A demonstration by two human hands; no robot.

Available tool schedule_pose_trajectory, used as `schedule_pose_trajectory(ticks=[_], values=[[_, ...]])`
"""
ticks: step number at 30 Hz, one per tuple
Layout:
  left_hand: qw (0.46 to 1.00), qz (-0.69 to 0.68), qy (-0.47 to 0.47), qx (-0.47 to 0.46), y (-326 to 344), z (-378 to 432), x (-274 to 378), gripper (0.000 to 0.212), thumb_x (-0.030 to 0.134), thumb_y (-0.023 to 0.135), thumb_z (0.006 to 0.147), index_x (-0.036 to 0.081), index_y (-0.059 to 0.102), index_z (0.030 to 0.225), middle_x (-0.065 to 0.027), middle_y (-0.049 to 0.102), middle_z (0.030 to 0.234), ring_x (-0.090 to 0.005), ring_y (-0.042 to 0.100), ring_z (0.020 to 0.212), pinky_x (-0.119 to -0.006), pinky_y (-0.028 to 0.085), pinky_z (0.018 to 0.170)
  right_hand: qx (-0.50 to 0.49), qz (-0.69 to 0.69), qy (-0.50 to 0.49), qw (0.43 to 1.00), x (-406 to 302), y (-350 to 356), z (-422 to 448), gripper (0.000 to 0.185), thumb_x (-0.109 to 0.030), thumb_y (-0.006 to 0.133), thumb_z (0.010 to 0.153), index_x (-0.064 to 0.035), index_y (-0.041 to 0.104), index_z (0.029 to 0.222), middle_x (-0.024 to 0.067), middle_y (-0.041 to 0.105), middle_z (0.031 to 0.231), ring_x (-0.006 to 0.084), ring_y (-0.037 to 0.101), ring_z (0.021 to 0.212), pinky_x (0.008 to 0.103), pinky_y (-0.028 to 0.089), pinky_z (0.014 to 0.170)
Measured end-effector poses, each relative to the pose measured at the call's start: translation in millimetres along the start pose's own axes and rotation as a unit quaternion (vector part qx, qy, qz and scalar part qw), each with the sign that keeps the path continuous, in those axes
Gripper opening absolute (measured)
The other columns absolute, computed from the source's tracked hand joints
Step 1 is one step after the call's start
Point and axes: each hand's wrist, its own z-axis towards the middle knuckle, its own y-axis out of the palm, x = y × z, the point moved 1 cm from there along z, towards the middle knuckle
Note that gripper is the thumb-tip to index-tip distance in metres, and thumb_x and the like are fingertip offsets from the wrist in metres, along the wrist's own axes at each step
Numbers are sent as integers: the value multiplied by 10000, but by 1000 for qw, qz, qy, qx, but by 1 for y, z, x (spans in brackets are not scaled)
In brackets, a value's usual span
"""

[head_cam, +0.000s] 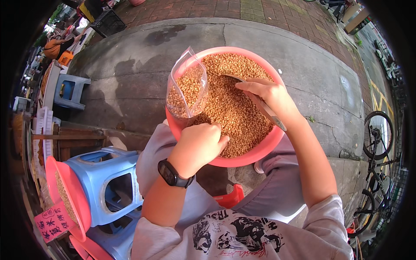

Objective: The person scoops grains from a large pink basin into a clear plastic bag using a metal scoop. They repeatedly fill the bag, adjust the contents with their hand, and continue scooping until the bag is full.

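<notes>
A pink plastic basin (224,161) filled with small golden-brown grains or beans (237,130) rests at my lap. Inside its left part stands a clear zip bag (187,87), its mouth open, partly filled with the same kind of grains. My left hand (203,144), with a black band on the wrist, is curled at the near side of the bag, by the grains; whether its fingers pinch the bag is hidden. Over the right part of the basin my right hand (266,92) grips a metal scoop (266,112), whose far edge touches the grains.
Blue plastic stools (94,195) stand at the left, beside a pink dish (79,201) of grains with a handwritten pink sign (54,221). A grey-blue stool (70,104) is farther off. A red stool (229,198) shows between my legs. A bicycle (377,175) stands right; a person (53,48) is upper left.
</notes>
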Motion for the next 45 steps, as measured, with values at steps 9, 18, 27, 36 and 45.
schedule_pose_trajectory(ticks=[9,18,27,36,45], values=[[992,-18,-124,14,-4,-2,-4,397,320,575,834,-59,559,716,-259,567,669,-412,576,676,-468,448,634,33,91,94,991,-9,-37,-14,204,-8,529,853,-19,615,1038,159,652,935,298,640,861,338,510,750],[994,15,-98,53,3,-3,-6,427,321,597,820,-66,536,650,-272,541,630,-412,562,643,-455,450,591,42,3,191,981,26,-38,-46,204,-106,507,884,34,525,1031,209,617,742,367,610,690,373,476,625],[996,66,-19,54,38,6,-6,430,290,607,808,-109,575,649,-252,533,695,-392,559,669,-439,473,649,82,116,272,952,9,-21,-45,192,-87,550,887,44,542,1027,108,571,631,134,533,537,272,421,519],[997,62,-11,47,41,12,-3,445,308,641,768,-124,583,679,-261,542,747,-378,550,732,-414,473,706,90,125,174,973,-18,-12,-34,195,-69,530,885,28,558,1051,150,606,721,214,589,603,309,469,582],[999,26,-7,18,41,14,-9,476,319,658,755,-147,569,717,-297,525,761,-394,542,763,-414,458,737,37,12,267,963,5,-39,-43,151,-70,531,854,19,551,974,220,612,706,377,609,651,389,485,595]])
